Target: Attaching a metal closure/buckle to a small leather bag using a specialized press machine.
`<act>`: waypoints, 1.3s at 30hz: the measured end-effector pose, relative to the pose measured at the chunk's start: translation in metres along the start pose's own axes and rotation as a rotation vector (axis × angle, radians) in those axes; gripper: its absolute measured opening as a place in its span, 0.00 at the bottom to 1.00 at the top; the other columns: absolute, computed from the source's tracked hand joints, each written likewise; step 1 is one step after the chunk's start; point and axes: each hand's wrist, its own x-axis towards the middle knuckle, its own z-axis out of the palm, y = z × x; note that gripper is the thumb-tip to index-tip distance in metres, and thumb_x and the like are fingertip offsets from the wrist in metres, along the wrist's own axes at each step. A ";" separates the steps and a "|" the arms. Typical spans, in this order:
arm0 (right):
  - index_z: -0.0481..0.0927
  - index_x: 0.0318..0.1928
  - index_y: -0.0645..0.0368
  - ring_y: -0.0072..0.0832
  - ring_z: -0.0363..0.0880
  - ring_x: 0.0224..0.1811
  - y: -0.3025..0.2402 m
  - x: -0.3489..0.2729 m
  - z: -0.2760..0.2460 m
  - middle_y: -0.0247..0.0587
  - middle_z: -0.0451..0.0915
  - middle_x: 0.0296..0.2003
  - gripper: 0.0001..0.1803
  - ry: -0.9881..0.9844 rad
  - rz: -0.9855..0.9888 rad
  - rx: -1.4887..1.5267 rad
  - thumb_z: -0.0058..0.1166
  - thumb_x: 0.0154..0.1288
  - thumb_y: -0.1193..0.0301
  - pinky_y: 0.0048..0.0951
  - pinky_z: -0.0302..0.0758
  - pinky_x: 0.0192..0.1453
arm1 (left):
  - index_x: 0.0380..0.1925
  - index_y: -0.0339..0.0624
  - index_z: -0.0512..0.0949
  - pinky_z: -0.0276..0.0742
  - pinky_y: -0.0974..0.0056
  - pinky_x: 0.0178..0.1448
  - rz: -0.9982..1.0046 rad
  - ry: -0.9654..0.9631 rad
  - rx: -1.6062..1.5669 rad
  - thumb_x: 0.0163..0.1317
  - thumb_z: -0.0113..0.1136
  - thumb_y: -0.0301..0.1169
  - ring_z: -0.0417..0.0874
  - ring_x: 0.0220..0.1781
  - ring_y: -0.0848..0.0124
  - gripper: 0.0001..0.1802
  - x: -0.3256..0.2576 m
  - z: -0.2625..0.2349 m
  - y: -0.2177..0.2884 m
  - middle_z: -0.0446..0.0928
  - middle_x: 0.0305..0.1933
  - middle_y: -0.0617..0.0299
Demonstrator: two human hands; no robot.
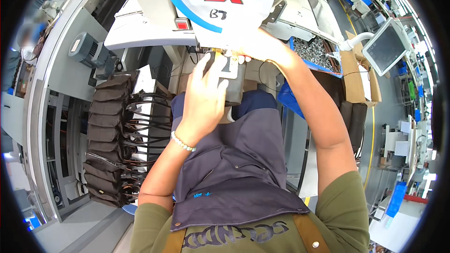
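Note:
Below the white machine head [248,14], a dark piece [233,97], which looks like a fabric bag, is set near my lap. A pale plate with a dark slot [228,68] lies on its upper part. My left hand [205,98] rests over the left side of this piece, fingers stretched and thumb apart near the plate. Beyond it, my right hand [247,50] reaches in under the machine head with its fingertips curled at the piece's far edge. Glare washes out most of that hand, so what it pinches is hidden.
Several dark bags with straps [110,136] hang in a row at the left. A blue bin of metal rings [315,54] stands to the right, beside an open cardboard box [356,84] and a screen on an arm [385,47]. A grey motor [84,49] sits at far left.

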 end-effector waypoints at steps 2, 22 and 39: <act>0.84 0.31 0.66 0.20 0.75 0.20 0.000 -0.001 -0.001 0.39 0.80 0.21 0.10 0.018 0.018 -0.017 0.56 0.64 0.71 0.24 0.72 0.24 | 0.61 0.33 0.72 0.67 0.49 0.69 0.082 -0.010 0.096 0.65 0.58 0.27 0.69 0.66 0.44 0.23 0.001 0.006 0.003 0.70 0.63 0.40; 0.85 0.48 0.56 0.41 0.84 0.40 -0.016 -0.021 0.036 0.45 0.85 0.39 0.16 0.367 -0.401 -1.024 0.52 0.59 0.73 0.36 0.81 0.46 | 0.54 0.33 0.74 0.72 0.52 0.63 0.116 0.012 0.024 0.61 0.65 0.29 0.74 0.58 0.48 0.22 -0.002 0.015 0.001 0.75 0.53 0.46; 0.85 0.48 0.60 0.46 0.84 0.44 0.011 -0.040 0.066 0.50 0.85 0.44 0.15 0.615 -0.345 -0.619 0.50 0.64 0.74 0.41 0.80 0.51 | 0.60 0.29 0.72 0.73 0.53 0.61 0.142 -0.004 0.116 0.59 0.67 0.29 0.75 0.57 0.50 0.29 -0.003 0.013 0.008 0.75 0.53 0.45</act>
